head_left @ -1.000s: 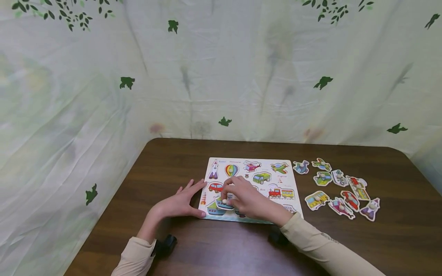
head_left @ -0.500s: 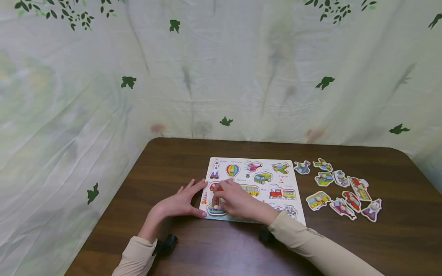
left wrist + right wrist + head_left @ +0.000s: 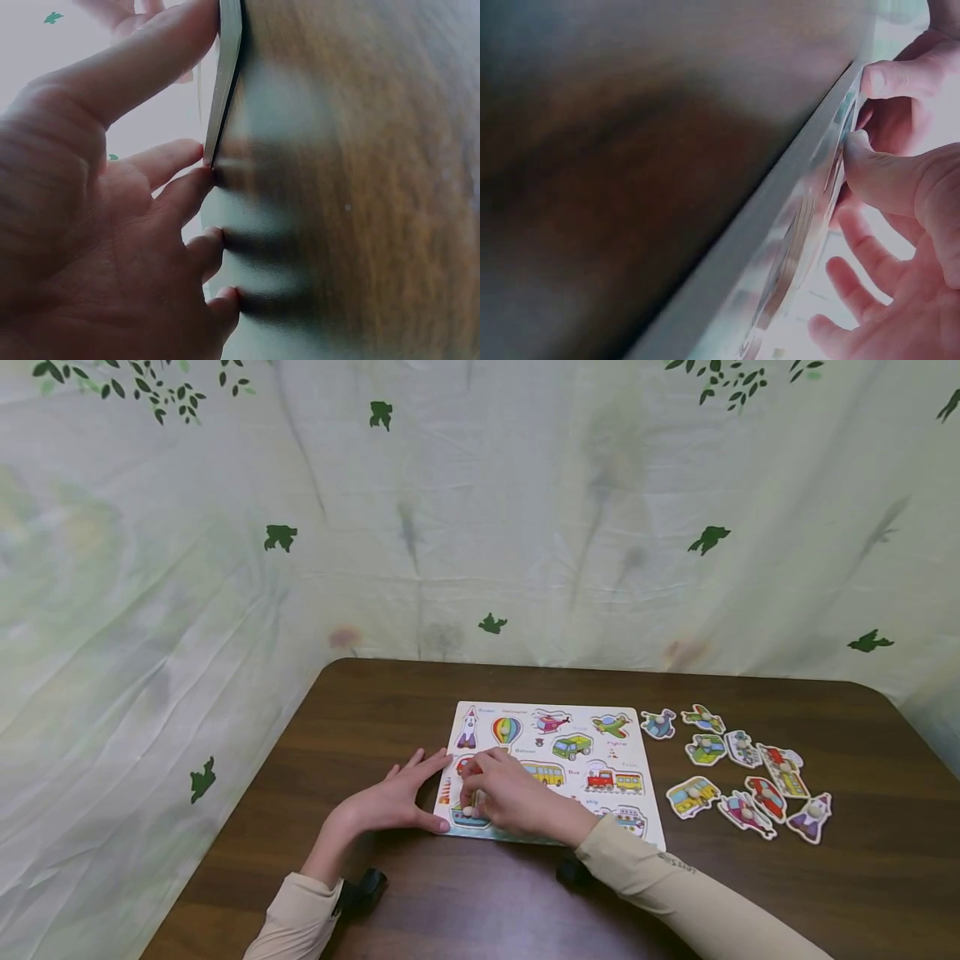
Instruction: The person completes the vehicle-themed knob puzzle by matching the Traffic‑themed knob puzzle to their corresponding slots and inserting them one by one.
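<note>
In the head view, my right hand pinches the small white knob of a boat puzzle piece between thumb and fingers. The piece lies at the boat picture in the front left of the puzzle board; the hand hides part of it. My left hand spreads its fingers along the board's left edge, its thumb at the front left corner. In the left wrist view, those fingertips meet the board's edge. The right wrist view shows the right thumb at the knob, low over the board.
Several loose knobbed pieces lie right of the board, among them a bus, a train, a rocket and a helicopter. A black wrist device is at the left sleeve. A leaf-patterned curtain hangs behind the table.
My right hand has moved left and slightly toward the front with the boat piece, from beside the boat picture onto it. In the last half second it has hardly moved. The left hand stays put.
</note>
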Motion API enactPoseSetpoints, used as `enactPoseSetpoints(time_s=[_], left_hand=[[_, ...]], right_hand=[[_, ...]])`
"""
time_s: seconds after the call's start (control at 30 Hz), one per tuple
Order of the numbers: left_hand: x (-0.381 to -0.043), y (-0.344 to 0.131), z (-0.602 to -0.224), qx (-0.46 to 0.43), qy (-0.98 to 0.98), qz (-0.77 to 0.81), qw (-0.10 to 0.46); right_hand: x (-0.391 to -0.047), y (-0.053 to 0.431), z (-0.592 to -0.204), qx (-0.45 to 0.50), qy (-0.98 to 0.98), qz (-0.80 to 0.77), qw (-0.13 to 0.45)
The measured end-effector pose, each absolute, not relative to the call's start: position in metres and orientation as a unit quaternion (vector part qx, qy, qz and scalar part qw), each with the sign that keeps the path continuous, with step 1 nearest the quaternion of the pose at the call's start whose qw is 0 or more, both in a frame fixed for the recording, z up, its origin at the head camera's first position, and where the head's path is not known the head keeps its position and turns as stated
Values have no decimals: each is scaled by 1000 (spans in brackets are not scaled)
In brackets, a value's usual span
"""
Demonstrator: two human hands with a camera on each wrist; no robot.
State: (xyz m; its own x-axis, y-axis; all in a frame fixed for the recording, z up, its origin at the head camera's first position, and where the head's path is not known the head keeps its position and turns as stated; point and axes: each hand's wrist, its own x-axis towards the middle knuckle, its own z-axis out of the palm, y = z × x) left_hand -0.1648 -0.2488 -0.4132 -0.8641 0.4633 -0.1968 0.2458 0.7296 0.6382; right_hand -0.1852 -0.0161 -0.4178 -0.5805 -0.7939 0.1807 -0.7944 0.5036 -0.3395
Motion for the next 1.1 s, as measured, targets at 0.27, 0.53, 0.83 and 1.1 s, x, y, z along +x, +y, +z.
enactPoseSetpoints(time_s=[0.27, 0.53, 0.83, 1.1], left_hand=[[-166, -248, -414, 189, 915, 312, 173], [-165, -247, -412, 186, 914, 314, 177], [-166, -248, -414, 178, 918, 307, 178], [-167, -248, -413, 176, 918, 307, 178]], right_hand=[[-186, -16, -415, 455, -872, 182, -8], [-189, 3, -411, 440, -869, 225, -22], [-191, 31, -400, 425, -865, 265, -30], [-188, 58, -399, 414, -858, 303, 19]])
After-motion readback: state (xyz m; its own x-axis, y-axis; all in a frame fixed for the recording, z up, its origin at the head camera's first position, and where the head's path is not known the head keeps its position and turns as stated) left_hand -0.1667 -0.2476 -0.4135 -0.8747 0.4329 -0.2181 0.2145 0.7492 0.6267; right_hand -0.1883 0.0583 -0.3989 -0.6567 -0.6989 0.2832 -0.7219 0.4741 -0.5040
